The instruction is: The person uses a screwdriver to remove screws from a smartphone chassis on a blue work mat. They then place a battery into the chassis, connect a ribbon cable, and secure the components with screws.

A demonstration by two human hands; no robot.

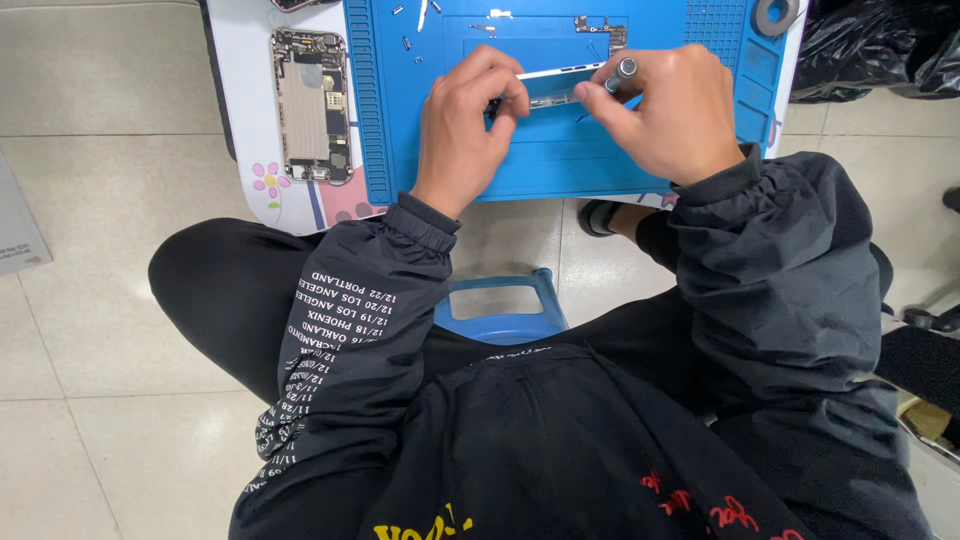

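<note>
My left hand point(465, 120) pinches the near end of a thin phone screen panel point(556, 82), held on edge over a blue work mat point(560, 165). My right hand point(668, 108) grips a small screwdriver point(620, 74) with a grey knurled cap, its shaft pointing down at the panel's right end. Both hands meet above the mat's middle. The tip of the screwdriver is hidden behind my fingers.
An opened phone body point(312, 105) with bare circuitry lies on the white table point(238, 90) left of the mat. Several tiny screws and small parts point(600, 30) sit at the mat's far edge. A tape roll point(775, 14) rests at its far right corner. A blue stool point(500, 305) shows between my knees.
</note>
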